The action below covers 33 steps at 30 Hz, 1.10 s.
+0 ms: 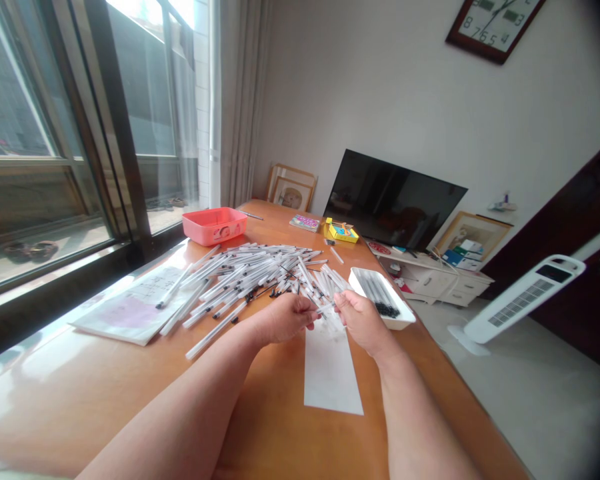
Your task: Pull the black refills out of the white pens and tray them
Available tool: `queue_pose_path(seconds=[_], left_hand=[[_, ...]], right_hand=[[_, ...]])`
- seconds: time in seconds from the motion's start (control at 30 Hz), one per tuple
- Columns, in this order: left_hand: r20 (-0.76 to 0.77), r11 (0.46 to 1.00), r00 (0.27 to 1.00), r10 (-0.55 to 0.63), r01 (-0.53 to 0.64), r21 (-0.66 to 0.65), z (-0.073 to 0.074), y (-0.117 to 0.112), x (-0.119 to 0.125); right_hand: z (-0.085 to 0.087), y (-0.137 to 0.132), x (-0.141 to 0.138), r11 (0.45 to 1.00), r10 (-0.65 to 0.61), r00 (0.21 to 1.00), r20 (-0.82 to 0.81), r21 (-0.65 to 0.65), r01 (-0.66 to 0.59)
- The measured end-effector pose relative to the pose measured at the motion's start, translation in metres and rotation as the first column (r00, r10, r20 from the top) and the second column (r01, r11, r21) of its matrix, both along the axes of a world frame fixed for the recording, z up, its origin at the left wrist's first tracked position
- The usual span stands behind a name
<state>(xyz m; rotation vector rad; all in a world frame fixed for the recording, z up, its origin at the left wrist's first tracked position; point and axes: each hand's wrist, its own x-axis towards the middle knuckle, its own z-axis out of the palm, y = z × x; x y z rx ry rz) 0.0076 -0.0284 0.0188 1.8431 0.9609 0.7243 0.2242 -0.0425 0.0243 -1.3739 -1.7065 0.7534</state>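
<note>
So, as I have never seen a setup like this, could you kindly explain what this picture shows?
Of course. There is no machine here: a person works with bare hands, the left and the right. The single picture comes from a camera worn on the head, looking forward and down. On the wooden table lies a loose pile of clear, pen-like tubes with black ends. Behind it stands a red basket; beside the right hand, a white tray holds similar tubes. Between their fingertips, the hands seem to pinch a thin, pale piece, too blurred to name, above the far end of a white paper strip.
</note>
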Motion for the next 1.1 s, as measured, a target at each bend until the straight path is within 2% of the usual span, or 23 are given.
queue_pose_path(seconds=[0.1, 0.2, 0.27, 0.53, 0.83, 0.97, 1.1], left_hand=[[-0.035, 0.994, 0.999, 0.017, -0.013, 0.108, -0.001, 0.001, 0.003], [-0.106, 0.966, 0.992, 0.069, -0.04, 0.257, 0.001, 0.0, 0.005], [-0.138, 0.952, 0.985, 0.104, -0.058, 0.299, 0.003, -0.001, 0.007], [-0.148, 0.985, 0.987, 0.066, -0.041, 0.166, -0.001, -0.002, 0.01], [-0.202, 0.925, 0.962, 0.183, -0.099, 0.367, 0.005, -0.007, 0.014], [-0.193, 0.919, 0.957, 0.218, -0.134, 0.372, 0.004, -0.007, 0.015], [-0.186, 0.928, 0.967, 0.173, -0.097, 0.359, 0.001, -0.003, 0.014]], right_hand=[[-0.005, 0.003, -0.001, 0.999, -0.034, 0.999, -0.043, -0.003, 0.034], [-0.009, 0.007, -0.002, 0.995, -0.082, 0.992, -0.094, -0.062, 0.077], [-0.01, 0.009, -0.003, 0.992, -0.11, 0.989, -0.103, -0.074, 0.103], [-0.013, 0.01, -0.003, 0.986, -0.163, 0.986, -0.019, 0.015, 0.163], [-0.014, 0.012, -0.006, 0.983, -0.182, 0.983, -0.03, 0.021, 0.183], [-0.015, 0.014, -0.009, 0.979, -0.206, 0.976, -0.066, -0.017, 0.205], [-0.018, 0.015, -0.007, 0.979, -0.194, 0.967, -0.164, -0.089, 0.181]])
